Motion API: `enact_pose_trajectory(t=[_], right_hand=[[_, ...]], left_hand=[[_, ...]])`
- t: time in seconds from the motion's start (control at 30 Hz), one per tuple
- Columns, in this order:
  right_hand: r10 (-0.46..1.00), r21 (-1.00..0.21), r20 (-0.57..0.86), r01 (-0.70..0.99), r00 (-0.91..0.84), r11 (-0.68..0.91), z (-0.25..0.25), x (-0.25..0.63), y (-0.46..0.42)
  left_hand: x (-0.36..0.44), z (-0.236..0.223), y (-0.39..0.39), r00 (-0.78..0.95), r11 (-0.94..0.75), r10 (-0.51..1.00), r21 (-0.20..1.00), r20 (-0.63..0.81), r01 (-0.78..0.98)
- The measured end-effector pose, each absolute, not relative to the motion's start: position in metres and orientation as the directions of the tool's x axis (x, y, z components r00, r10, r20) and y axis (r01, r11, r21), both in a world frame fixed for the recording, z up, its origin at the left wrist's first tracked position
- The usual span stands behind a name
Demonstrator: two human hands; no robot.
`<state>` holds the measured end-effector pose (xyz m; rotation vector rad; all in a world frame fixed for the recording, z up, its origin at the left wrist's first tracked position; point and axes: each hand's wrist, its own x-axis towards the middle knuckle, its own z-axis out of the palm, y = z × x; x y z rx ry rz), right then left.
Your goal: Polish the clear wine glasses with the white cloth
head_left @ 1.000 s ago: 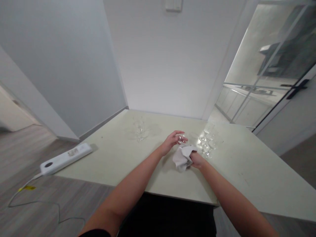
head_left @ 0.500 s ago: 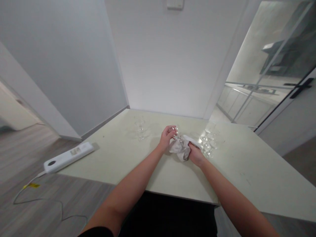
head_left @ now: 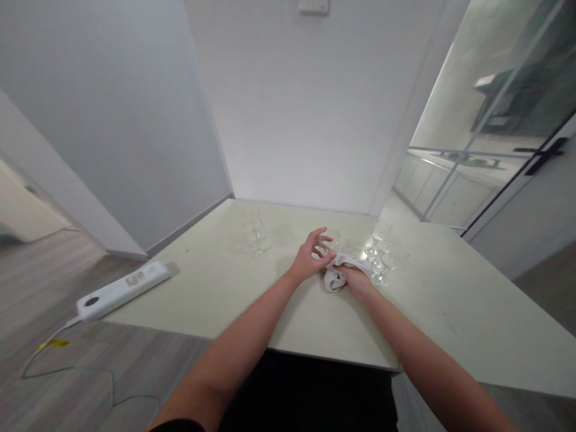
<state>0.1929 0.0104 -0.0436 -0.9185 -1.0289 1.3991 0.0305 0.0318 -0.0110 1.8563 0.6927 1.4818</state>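
A clear wine glass is held over the middle of the table, its bowl toward the far wall. My left hand curves its fingers and thumb around the left side of the bowl. A crumpled white cloth wraps the glass's lower part, so the stem and foot are hidden. My right hand grips the cloth from the right, its fingertips out of sight within the folds.
Several clear stemmed glasses stand close together just right of my right hand. More clear glassware stands at the table's back left. A white power strip with a cable lies on the left edge of the pale table.
My left hand has shifted slightly right and turned, its fingers spreading more around the bowl. The cloth has been drawn tighter around the glass's lower part.
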Motion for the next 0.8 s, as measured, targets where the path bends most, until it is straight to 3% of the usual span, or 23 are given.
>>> enact_pose_trajectory(t=[0.13,0.3,0.43,0.5,0.6,0.7,0.8], right_hand=[[0.998,-0.967,0.007,-0.253,-0.07,-0.011,-0.043,0.194,0.009],[0.978,-0.983,-0.182,-0.006,-0.099,-0.183,-0.041,0.194,0.004],[0.985,-0.985,-0.165,0.056,-0.053,-0.162,-0.039,0.196,-0.001],[0.981,-0.991,-0.13,0.064,-0.146,-0.122,-0.037,0.197,-0.007],[0.876,-0.986,-0.14,0.143,-0.462,-0.082,-0.033,0.197,-0.018],[0.735,-0.985,-0.158,0.158,-0.66,-0.069,-0.03,0.198,-0.025],[0.707,-0.982,-0.188,0.139,-0.682,-0.128,-0.029,0.203,-0.029]], left_hand=[[0.031,-0.011,0.028,0.281,-0.68,0.713,0.731,0.642,0.056],[0.031,-0.01,0.029,0.11,-0.667,0.741,0.745,0.663,0.007],[0.032,-0.009,0.031,-0.037,-0.609,0.792,0.787,0.609,-0.099],[0.032,-0.008,0.034,-0.127,-0.585,0.81,0.801,0.572,-0.127],[0.03,-0.007,0.04,-0.168,-0.525,0.849,0.835,0.501,-0.163],[0.031,-0.009,0.042,-0.059,-0.46,0.888,0.874,0.456,-0.156],[0.036,-0.011,0.038,0.072,-0.43,0.896,0.896,0.439,-0.109]])
